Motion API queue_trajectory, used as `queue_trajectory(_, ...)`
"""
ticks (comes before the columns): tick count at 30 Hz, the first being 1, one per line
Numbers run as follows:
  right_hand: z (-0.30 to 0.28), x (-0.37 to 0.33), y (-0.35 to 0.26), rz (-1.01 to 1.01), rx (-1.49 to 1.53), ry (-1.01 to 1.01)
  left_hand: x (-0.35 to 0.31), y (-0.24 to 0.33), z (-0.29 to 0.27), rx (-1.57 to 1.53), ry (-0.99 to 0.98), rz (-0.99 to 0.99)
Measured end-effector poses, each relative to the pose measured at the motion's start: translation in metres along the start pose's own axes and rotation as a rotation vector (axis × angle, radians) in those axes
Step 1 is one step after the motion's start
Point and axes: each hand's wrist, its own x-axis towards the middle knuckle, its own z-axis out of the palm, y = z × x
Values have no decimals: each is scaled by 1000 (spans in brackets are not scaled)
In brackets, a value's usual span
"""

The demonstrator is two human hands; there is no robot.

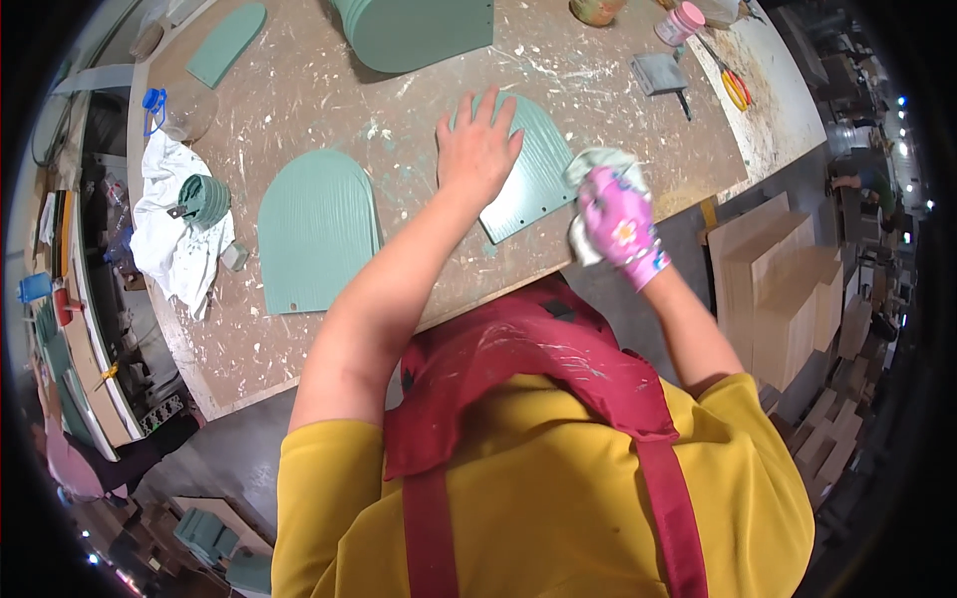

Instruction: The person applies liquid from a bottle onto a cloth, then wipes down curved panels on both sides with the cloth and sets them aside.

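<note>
My bare left hand (478, 148) lies with spread fingers on a green arched panel (543, 164), pressing on its upper left part. A row of small dark holes runs along the panel's straight lower edge. At that panel's right edge, my right hand (616, 214), in a pink flowered glove, grips a pale crumpled cloth (605, 159); the hand is slightly blurred. Left of my left forearm, more green arched panels (317, 229) lie on the table, seemingly stacked, with a hole near the lower edge.
The paint-spattered worktable (419, 269) also bears a stack of green panels (424, 35), a single panel (227, 45), a green-smeared cup (204, 199) on a white cloth (164, 239), a pink jar (680, 24), a grey flat pad (660, 74) and orange-handled scissors (736, 90). Wooden boards (773, 289) stand right.
</note>
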Motion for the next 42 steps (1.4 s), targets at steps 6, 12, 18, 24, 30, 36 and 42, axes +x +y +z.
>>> queue_trajectory(6,-13,12,6,32,166,63,0,4,1,33,-35,-10)
queue_trajectory(12,44,-12,-94,-375,78,-186,-3,1,7,43,-24,-9)
queue_trajectory(18,21,-10,-44,-307,300,-163,-5,-10,7,172,-28,-26)
queue_trajectory(24,18,-16,-55,-548,414,-423,2,2,26,-13,8,39)
queue_trajectory(30,-52,49,30,43,909,-384,-25,44,0,82,-103,-42)
queue_trajectory(36,-48,116,111,-26,569,45,-86,62,-33,-61,-305,178)
queue_trajectory(42,-14,76,43,-785,150,-27,-114,86,-51,-37,-278,49)
